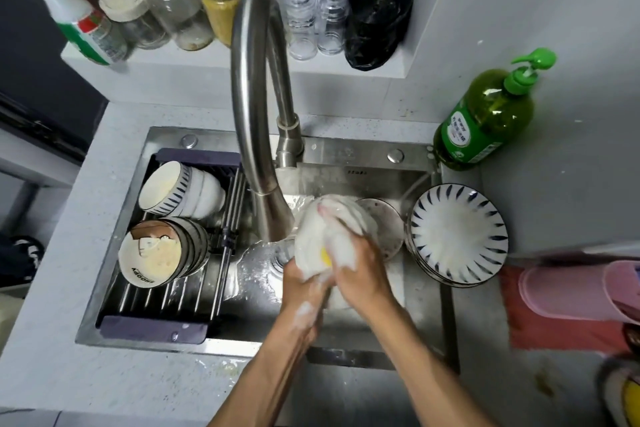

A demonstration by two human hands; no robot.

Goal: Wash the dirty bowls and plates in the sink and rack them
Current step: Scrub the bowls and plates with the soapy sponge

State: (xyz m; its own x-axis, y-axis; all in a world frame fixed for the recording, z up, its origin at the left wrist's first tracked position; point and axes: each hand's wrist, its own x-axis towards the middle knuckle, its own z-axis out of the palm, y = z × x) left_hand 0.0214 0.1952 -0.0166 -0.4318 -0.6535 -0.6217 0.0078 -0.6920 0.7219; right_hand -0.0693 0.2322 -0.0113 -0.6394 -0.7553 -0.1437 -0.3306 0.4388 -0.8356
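Note:
Over the steel sink (346,152) I hold a white soapy dish (313,236) upright. My left hand (304,288) grips its lower edge. My right hand (360,263) presses a yellow sponge (325,255) against it, fingers curled and covered in foam. A dirty plate (388,218) leans in the sink behind my hands. A stack of blue-striped plates (457,236) rests on the sink's right edge. The rack (180,302) across the sink's left holds striped bowls (180,191) and a stack with a cartoon bowl (152,256) on their sides.
The curved faucet (256,97) arches over the sink just left of my hands. A green dish-soap bottle (485,118) stands at the back right. Jars and glasses (194,7) line the ledge behind. Pink gloves (575,288) lie on a red cloth (554,333) on the right.

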